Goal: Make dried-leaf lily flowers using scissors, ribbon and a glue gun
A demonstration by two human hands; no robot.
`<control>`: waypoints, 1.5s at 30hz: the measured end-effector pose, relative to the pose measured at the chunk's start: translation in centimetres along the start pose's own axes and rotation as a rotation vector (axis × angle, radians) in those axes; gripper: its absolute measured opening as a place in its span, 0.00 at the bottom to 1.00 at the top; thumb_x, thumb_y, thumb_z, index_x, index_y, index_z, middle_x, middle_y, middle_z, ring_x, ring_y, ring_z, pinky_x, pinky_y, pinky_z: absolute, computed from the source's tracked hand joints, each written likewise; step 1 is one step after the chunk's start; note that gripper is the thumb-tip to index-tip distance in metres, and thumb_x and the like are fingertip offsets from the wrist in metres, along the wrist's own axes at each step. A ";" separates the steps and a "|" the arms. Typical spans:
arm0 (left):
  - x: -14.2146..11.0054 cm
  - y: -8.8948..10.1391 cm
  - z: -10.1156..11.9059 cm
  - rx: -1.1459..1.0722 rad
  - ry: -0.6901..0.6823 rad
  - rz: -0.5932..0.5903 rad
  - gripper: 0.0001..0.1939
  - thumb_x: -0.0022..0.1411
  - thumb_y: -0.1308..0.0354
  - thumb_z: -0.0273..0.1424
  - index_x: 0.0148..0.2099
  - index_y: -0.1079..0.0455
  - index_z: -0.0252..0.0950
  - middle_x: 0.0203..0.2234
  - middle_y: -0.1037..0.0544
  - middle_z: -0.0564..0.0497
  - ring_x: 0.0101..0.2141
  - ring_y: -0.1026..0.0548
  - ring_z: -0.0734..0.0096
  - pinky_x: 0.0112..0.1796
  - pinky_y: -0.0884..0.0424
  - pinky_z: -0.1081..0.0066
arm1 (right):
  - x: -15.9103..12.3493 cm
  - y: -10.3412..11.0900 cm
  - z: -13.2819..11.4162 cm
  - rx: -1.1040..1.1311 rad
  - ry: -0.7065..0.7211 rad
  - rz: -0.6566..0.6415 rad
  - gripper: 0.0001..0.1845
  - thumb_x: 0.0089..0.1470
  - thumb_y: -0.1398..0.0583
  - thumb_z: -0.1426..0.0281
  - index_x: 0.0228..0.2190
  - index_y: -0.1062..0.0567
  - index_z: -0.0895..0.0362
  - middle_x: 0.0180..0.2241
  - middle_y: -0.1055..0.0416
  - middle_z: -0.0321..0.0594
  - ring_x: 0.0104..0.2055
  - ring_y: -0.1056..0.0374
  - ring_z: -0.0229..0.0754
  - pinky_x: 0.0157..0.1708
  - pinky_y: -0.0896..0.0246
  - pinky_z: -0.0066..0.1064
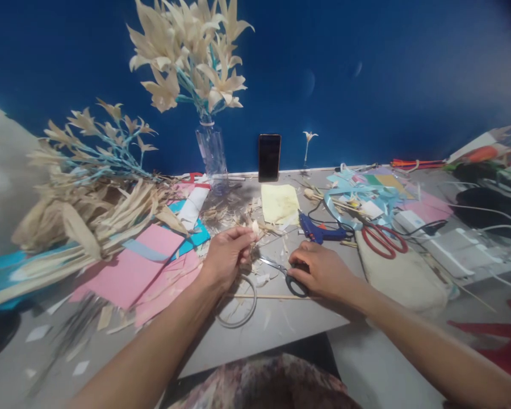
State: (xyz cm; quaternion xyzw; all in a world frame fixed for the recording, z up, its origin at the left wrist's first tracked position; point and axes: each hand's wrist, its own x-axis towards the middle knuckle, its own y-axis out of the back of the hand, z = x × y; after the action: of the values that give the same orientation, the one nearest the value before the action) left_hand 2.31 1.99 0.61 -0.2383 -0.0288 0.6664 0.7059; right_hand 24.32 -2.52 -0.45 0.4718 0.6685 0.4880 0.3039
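Nearest the camera: patterned cloth (pixel 264 383) at bottom centre, likely the lap, with 2 forearms running up from it to the grey table (pixel 281 324).

Left hand (pixel 226 257) raised slightly off the table, thumb and fingers pinched on a small pale husk strip (pixel 254 227). Held clear of the clutter, probably to present it to the blades.

Right hand (pixel 321 271) closed on the black handles of the small scissors (pixel 281 271), resting low on the table. Blades look nearly closed, hard to tell exactly. Long axis runs from near right at the handles to far left at the tips; tips point toward the left hand and stop just short of it. Scissors sit near centre, between the 2 hands.

Under and between the hands: thin wooden skewer (pixel 264 296) lying left-right, and a wire ring (pixel 238 309) flat on the table near the left wrist.

Left side: pile of dried husk leaves (pixel 97 216) on pink paper sheets (pixel 132 272), within left-hand reach.

Far centre: clear bottle vase (pixel 212 153) holding pale husk flowers (pixel 191 51), dark phone (pixel 269 157) propped upright against the blue wall (pixel 387 74), facing the worker. Yellow sheet (pixel 280 203) in front of it.

Right of centre: blue glue gun (pixel 317 232) lying flat, red-handled scissors (pixel 383 240) on a beige pad (pixel 404 278), light blue ribbon (pixel 357 199) heaped behind.
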 end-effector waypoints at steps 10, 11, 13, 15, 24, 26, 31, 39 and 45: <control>-1.0 -0.6 -0.5 -0.097 0.188 -0.153 0.13 0.44 0.27 0.27 0.30 0.29 0.32 0.24 0.24 0.50 0.17 0.35 0.83 0.17 0.45 0.81 | 0.4 0.0 -0.7 -0.012 0.341 0.460 0.10 0.64 0.44 0.74 0.35 0.23 0.56 0.38 0.23 0.44 0.39 0.29 0.44 0.39 0.37 0.34; -1.2 -0.7 -0.6 -0.125 0.224 -0.193 0.14 0.45 0.27 0.27 0.30 0.30 0.32 0.26 0.23 0.49 0.18 0.34 0.82 0.17 0.44 0.81 | 0.6 0.2 -0.9 -0.070 0.361 0.491 0.11 0.64 0.45 0.75 0.35 0.22 0.56 0.38 0.22 0.45 0.38 0.29 0.44 0.38 0.37 0.35; -1.5 -0.6 -0.8 -0.170 0.283 -0.256 0.14 0.46 0.27 0.27 0.31 0.30 0.33 0.31 0.21 0.46 0.20 0.32 0.81 0.18 0.41 0.79 | 1.0 0.5 -1.2 -0.144 0.397 0.532 0.11 0.63 0.45 0.76 0.36 0.22 0.56 0.37 0.22 0.45 0.37 0.30 0.44 0.38 0.38 0.36; -1.7 -0.5 -0.9 -0.185 0.314 -0.290 0.14 0.47 0.27 0.28 0.32 0.29 0.33 0.30 0.21 0.46 0.21 0.30 0.79 0.19 0.39 0.78 | 1.5 0.6 -1.5 -0.167 0.430 0.564 0.11 0.62 0.45 0.77 0.36 0.22 0.56 0.36 0.22 0.45 0.36 0.30 0.45 0.38 0.38 0.37; -1.5 -0.5 -1.3 -0.144 0.268 -0.214 0.14 0.44 0.27 0.30 0.30 0.29 0.32 0.15 0.29 0.53 0.15 0.36 0.80 0.18 0.43 0.78 | 2.7 0.5 -2.3 -0.194 0.544 0.622 0.10 0.61 0.43 0.77 0.35 0.22 0.56 0.36 0.21 0.43 0.35 0.32 0.45 0.37 0.36 0.36; -1.5 -0.6 -1.4 -0.139 0.255 -0.182 0.14 0.43 0.27 0.29 0.30 0.28 0.31 0.15 0.30 0.53 0.16 0.36 0.81 0.18 0.43 0.79 | 2.7 0.5 -2.3 -0.182 0.552 0.637 0.09 0.61 0.42 0.78 0.36 0.22 0.56 0.36 0.20 0.42 0.36 0.31 0.45 0.37 0.36 0.36; -1.6 -1.0 -1.4 -0.156 0.196 -0.171 0.12 0.42 0.27 0.28 0.28 0.27 0.31 0.13 0.33 0.56 0.16 0.38 0.82 0.19 0.46 0.79 | 2.6 0.2 -2.2 -0.104 0.562 0.652 0.11 0.60 0.42 0.80 0.39 0.22 0.55 0.36 0.21 0.43 0.37 0.30 0.44 0.37 0.36 0.36; -1.4 -0.6 -1.1 -0.119 0.008 -0.167 0.11 0.45 0.27 0.30 0.27 0.27 0.32 0.13 0.33 0.57 0.16 0.39 0.82 0.20 0.46 0.78 | 3.1 2.0 -1.9 0.665 -0.041 0.344 0.09 0.58 0.40 0.67 0.29 0.23 0.56 0.25 0.27 0.38 0.27 0.34 0.39 0.27 0.41 0.30; -1.0 0.0 -1.8 0.012 -0.046 -0.195 0.10 0.49 0.29 0.33 0.29 0.25 0.32 0.14 0.32 0.56 0.17 0.38 0.81 0.21 0.44 0.77 | 3.7 2.4 -3.1 1.243 -0.260 -0.015 0.20 0.48 0.34 0.53 0.27 0.24 0.59 0.19 0.39 0.31 0.21 0.48 0.32 0.21 0.56 0.26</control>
State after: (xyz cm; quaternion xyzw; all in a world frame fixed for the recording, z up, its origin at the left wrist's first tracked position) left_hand 2.85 0.46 -0.63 -0.2150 -0.0640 0.6001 0.7678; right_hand 21.11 -0.02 3.09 0.6109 0.7879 -0.0547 0.0553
